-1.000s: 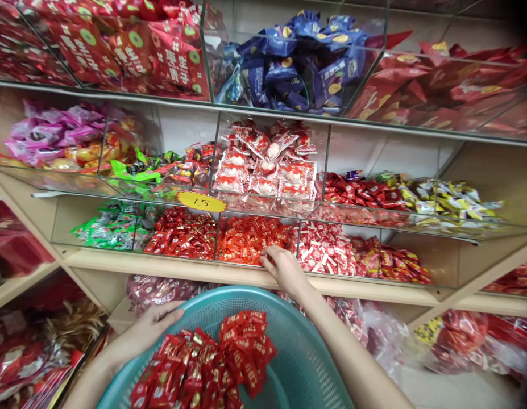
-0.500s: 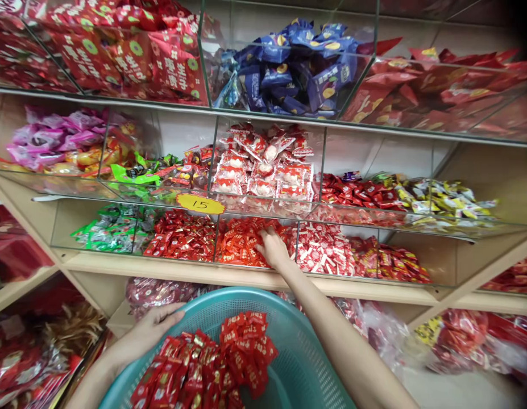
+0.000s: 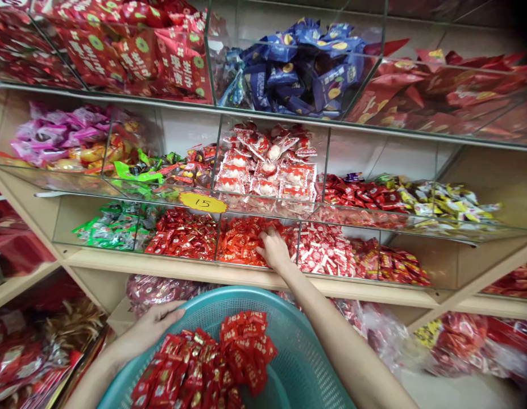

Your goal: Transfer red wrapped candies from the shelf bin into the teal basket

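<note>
Right now the right hand's fingers (image 3: 263, 241) are bent down among the orange-red sweets (image 3: 237, 241), toward the right edge of their bin; whether they pinch one I cannot tell. The right hand (image 3: 274, 250) itself crosses the bin's front edge near its right corner. The left hand (image 3: 154, 325) lies at the upper left edge of a green basket (image 3: 241, 292), fingers close together, their grip partly hidden. Inside the basket, a heap of red packets (image 3: 203, 363) sits toward the left and middle, its right side bare. Beyond the bin's left edge are red-and-gold sweets (image 3: 182, 234); beyond its right edge, pink-and-white sweets (image 3: 323, 250). Above its left front corner, a yellow price tag (image 3: 202, 202) reads 15.
</note>
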